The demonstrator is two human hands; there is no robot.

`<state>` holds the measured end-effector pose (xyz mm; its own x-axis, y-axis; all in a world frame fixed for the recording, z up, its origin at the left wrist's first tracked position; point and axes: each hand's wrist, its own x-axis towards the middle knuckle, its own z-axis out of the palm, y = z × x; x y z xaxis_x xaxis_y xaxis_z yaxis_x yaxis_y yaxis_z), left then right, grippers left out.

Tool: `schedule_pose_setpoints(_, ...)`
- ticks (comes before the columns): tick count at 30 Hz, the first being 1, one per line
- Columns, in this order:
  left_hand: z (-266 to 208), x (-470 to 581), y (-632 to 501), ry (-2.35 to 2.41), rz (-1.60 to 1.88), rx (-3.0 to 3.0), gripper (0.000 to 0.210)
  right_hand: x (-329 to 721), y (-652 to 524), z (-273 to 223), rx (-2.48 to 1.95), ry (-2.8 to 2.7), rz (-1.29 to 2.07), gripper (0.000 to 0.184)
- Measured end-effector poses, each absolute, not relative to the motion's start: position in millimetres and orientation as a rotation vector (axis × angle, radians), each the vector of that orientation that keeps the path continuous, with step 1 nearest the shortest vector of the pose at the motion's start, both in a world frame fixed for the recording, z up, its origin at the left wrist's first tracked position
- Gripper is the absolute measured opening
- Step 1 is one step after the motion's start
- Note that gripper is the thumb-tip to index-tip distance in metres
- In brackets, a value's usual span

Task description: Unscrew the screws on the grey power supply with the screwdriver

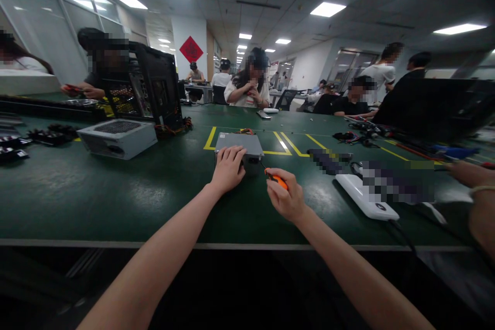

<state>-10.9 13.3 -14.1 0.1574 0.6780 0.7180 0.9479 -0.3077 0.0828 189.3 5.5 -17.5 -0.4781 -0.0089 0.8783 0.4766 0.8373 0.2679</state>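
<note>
A small grey metal power supply unit [240, 141] lies on the green table in front of me, with a bundle of coloured wires behind it. My left hand [229, 167] holds its near left part, fingers over the top and thumb down at the front face. In my right hand [286, 195] is a screwdriver [277, 181] with an orange and black handle, gripped in closed fingers. Its shaft points up and left to the unit's right front edge; whether the tip touches a screw I cannot tell.
To the left sit a larger grey power supply [118, 138] and an open black computer case [154, 85]. At right lie a white power bank [365, 197], cables [358, 136] and a black monitor [433, 108]. A co-worker's hand [474, 178] reaches in from the right edge.
</note>
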Motion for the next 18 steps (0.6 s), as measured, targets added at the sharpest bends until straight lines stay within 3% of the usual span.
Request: schedule_pose_setpoints(18, -13.2, -12.2, 13.0, -1.556, -0.928, -2.07, 0.045, 188.4, 4.5, -13.3, -0.327, -1.986, -0.572, 0.035)
